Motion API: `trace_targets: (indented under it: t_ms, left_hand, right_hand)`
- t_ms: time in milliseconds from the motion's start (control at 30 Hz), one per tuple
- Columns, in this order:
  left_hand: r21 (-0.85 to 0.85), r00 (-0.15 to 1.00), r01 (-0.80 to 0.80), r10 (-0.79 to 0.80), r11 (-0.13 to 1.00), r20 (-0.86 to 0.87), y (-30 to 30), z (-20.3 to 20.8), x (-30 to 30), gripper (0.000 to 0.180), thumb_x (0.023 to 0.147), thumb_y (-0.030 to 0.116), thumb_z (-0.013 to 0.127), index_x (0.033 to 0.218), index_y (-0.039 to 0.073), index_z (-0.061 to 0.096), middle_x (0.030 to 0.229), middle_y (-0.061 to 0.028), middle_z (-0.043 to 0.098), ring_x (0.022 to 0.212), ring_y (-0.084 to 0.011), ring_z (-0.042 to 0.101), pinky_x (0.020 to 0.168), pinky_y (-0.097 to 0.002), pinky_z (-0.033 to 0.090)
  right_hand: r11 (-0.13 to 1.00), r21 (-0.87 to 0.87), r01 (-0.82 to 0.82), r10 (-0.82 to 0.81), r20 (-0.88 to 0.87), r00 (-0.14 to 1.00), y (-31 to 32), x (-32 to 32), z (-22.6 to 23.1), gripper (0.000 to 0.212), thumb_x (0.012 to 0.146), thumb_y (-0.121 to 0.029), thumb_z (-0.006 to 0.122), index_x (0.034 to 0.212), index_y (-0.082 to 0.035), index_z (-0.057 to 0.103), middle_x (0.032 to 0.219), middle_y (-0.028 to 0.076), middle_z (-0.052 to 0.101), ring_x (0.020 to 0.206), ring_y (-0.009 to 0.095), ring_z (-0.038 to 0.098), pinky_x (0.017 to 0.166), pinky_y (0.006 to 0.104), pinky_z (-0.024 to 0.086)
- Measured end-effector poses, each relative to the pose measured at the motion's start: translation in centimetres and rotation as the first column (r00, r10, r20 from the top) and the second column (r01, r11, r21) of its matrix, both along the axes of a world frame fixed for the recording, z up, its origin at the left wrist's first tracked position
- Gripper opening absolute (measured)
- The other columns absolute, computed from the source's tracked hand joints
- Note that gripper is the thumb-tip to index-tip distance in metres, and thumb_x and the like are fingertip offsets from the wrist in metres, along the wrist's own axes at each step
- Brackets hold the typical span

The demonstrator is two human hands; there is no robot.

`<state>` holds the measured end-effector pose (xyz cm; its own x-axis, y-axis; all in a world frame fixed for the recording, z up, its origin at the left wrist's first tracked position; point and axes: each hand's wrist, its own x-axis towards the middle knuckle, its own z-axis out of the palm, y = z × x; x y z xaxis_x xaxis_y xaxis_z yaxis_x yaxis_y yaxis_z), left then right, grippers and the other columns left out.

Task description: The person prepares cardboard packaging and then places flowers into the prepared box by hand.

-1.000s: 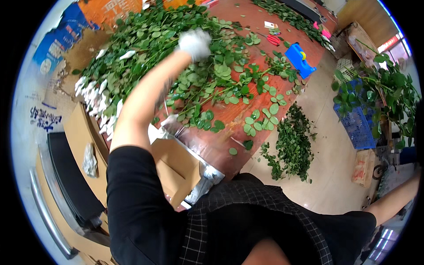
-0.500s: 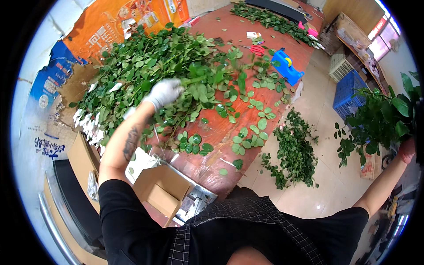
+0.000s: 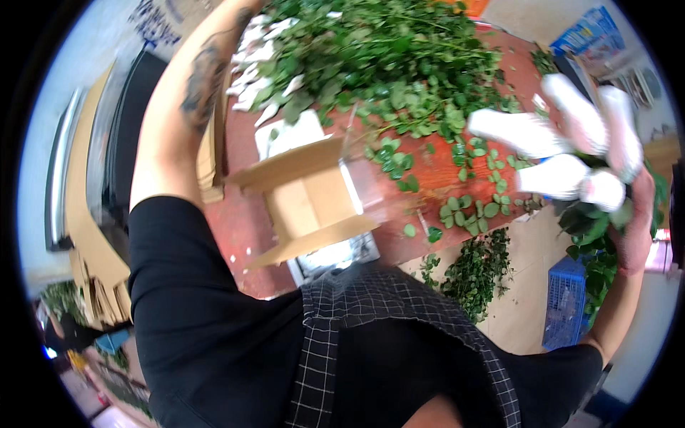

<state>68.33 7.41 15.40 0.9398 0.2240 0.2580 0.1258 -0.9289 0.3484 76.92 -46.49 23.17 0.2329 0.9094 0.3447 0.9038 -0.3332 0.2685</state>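
"So, where is the bunch (image 3: 603, 191) lying from the right grip (image 3: 637, 221)?"

"Inside it: that grip is holding it among the leaves (image 3: 589, 222), just below the white ends (image 3: 621, 135), which are fanning leftward and up."

"And the left grip?"

"Cannot tell; it is hiding past the top edge. Its forearm (image 3: 193, 93) is passing nearest the pile (image 3: 385, 64) on the worktop (image 3: 432, 185), whose white tips (image 3: 255, 53) are pointing left."

Left arm (image 3: 169, 160) stretched past top edge; right hand (image 3: 637, 221) curled closed.
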Motion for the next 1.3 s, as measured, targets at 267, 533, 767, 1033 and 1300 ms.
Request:
trace_targets:
  t_ms: [267,533,767,1033,1300]
  left_hand:
    - [-0.528,0.963,-0.162,0.250,0.834,0.099,-2.1,-7.2,-32.7,0.055,0.086,0.040,0.062,0.121,-0.002,0.056,0.099,-0.0101,0.063,0.093,-0.0173,0.061,0.084,-0.0306,0.048]
    - [-0.909,0.852,-0.308,0.507,0.280,-0.132,-14.3,-21.4,-42.3,0.037,0.087,0.033,0.064,0.107,0.001,0.064,0.087,-0.0041,0.064,0.078,-0.0112,0.059,0.074,-0.0257,0.048]
    - [-0.786,0.853,-0.394,0.508,0.475,-0.121,-16.9,-27.5,-39.9,0.046,0.073,0.005,0.061,0.119,-0.003,0.057,0.116,-0.0145,0.062,0.111,-0.0242,0.057,0.096,-0.0363,0.044]
    - [-0.356,0.937,-0.343,0.343,0.869,-0.066,-17.1,-29.2,-31.7,0.046,0.066,0.017,0.073,0.110,0.007,0.062,0.113,-0.0143,0.057,0.109,-0.0367,0.052,0.094,-0.0466,0.041]
    - [-0.218,0.933,-0.359,0.355,0.907,-0.062,-16.3,-29.8,-33.0,0.032,0.068,0.028,0.071,0.095,0.011,0.068,0.097,-0.0070,0.061,0.089,-0.0279,0.057,0.075,-0.0407,0.044]
  right_hand:
    - [0.659,-0.471,-0.586,0.439,-0.391,0.809,24.2,-11.8,-10.3,0.041,0.068,-0.002,0.062,0.106,0.003,0.050,0.096,0.019,0.059,0.091,0.032,0.062,0.079,0.0380,0.050]
    - [0.578,-0.447,-0.683,0.452,-0.521,0.724,29.5,-14.2,-31.4,0.053,0.075,-0.021,0.060,0.122,0.000,0.046,0.100,0.022,0.057,0.086,0.032,0.062,0.077,0.0390,0.050]
    - [0.619,-0.325,-0.715,0.478,-0.566,0.671,30.1,-15.2,-38.1,0.061,0.065,-0.027,0.063,0.120,-0.001,0.053,0.104,0.018,0.052,0.099,0.032,0.054,0.084,0.0409,0.045]
    - [0.638,-0.351,-0.685,0.648,-0.236,0.724,26.5,-12.2,-37.2,0.054,0.076,-0.021,0.056,0.128,-0.005,0.052,0.110,0.011,0.053,0.088,0.021,0.056,0.080,0.0341,0.044]
    - [0.616,-0.383,-0.688,0.336,-0.662,0.670,29.3,-13.4,-26.0,0.043,0.076,-0.026,0.064,0.114,-0.007,0.056,0.095,0.013,0.061,0.091,0.031,0.062,0.079,0.0412,0.050]
